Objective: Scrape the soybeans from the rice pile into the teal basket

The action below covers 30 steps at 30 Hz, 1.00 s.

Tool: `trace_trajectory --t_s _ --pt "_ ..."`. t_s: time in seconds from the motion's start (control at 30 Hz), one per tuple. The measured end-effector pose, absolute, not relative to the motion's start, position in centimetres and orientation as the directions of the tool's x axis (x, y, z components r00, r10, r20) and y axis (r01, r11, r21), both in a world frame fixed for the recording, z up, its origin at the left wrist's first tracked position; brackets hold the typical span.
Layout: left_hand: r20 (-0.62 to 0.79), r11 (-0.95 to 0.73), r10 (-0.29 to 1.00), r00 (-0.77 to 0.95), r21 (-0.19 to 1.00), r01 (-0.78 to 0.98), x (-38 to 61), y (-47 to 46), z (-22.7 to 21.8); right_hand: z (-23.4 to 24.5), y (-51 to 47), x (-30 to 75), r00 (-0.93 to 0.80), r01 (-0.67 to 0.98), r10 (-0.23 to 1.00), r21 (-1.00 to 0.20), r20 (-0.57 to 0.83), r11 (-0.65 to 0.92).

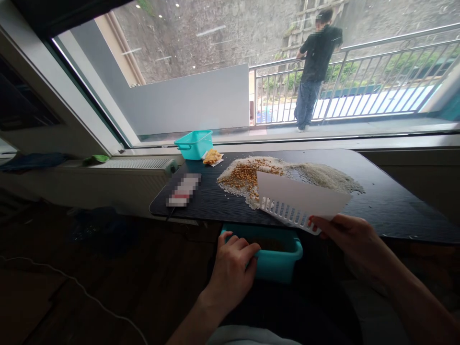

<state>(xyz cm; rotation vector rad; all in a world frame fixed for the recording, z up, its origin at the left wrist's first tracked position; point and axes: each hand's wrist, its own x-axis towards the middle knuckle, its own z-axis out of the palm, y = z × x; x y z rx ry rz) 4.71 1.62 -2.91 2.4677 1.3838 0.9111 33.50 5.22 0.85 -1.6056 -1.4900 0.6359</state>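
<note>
My left hand (234,266) is closed round the rim of a teal plastic bin (278,256) held just below the front edge of the black table (388,201). My right hand (350,237) grips the corner of a white slotted scoop (298,201) that rests tilted on the table. The scoop's far edge lies against a spread pile of white rice (323,175) mixed with yellow-brown beans (244,175).
A second teal bin (194,143) and a yellow wrapper (212,156) sit at the table's far left. A blurred flat object (183,190) lies near the left edge. Beyond the window a person (316,67) stands at a balcony railing. A white cable (72,282) crosses the floor.
</note>
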Motion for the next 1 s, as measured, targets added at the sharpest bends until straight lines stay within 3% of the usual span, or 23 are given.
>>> trace_trajectory --t_s 0.27,0.6,1.0 --pt "0.427 -0.565 0.815 0.393 0.429 0.705 4.8 1.7 -2.9 1.9 6.2 37.6 0.369 0.535 0.908 -0.844 0.198 -0.033" --pt "0.430 -0.563 0.816 0.388 0.434 0.703 4.8 1.6 -3.0 2.0 6.6 36.5 0.187 0.507 0.963 -0.858 0.196 0.076" --pt "0.440 -0.566 0.813 0.382 0.438 0.699 4.8 1.7 -3.0 2.6 6.1 35.9 0.194 0.491 0.970 -0.871 0.148 0.035"
